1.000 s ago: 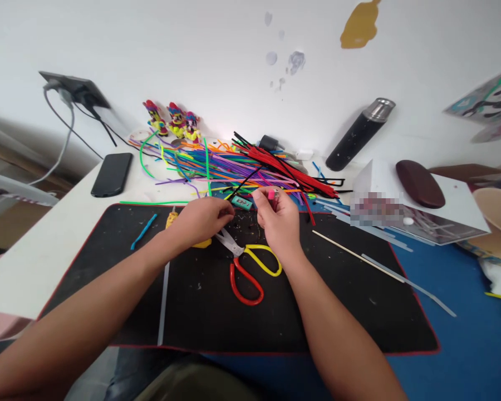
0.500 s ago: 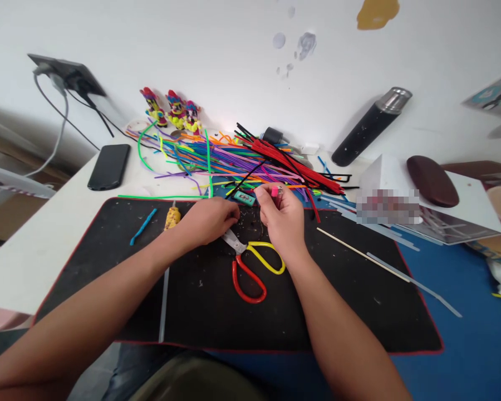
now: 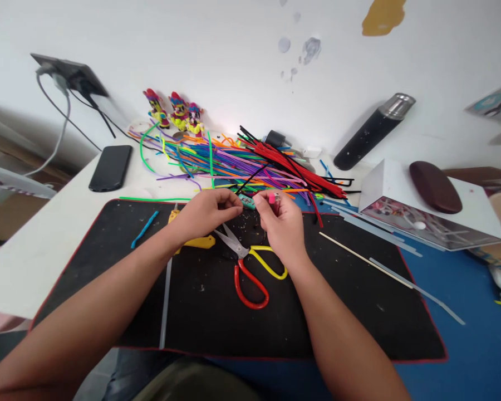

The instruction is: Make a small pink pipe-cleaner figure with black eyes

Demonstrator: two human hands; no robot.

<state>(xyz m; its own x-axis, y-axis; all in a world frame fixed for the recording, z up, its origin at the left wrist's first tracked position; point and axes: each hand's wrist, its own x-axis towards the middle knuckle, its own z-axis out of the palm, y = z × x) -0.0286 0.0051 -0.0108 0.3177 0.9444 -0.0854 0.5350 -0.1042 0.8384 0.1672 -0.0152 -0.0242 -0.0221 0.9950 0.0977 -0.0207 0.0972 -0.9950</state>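
The left hand (image 3: pixel 206 213) had shifted up toward twelve o'clock, uncovering the blades of the scissors (image 3: pixel 239 250), and closer to the right hand (image 3: pixel 284 225) at its three o'clock. Left thumb and forefinger were drawn together; I couldn't tell on what. The right pinched a small pink item (image 3: pixel 272 198). Work seemingly centred between the fingertips, leaving the scissors idle at six o'clock.
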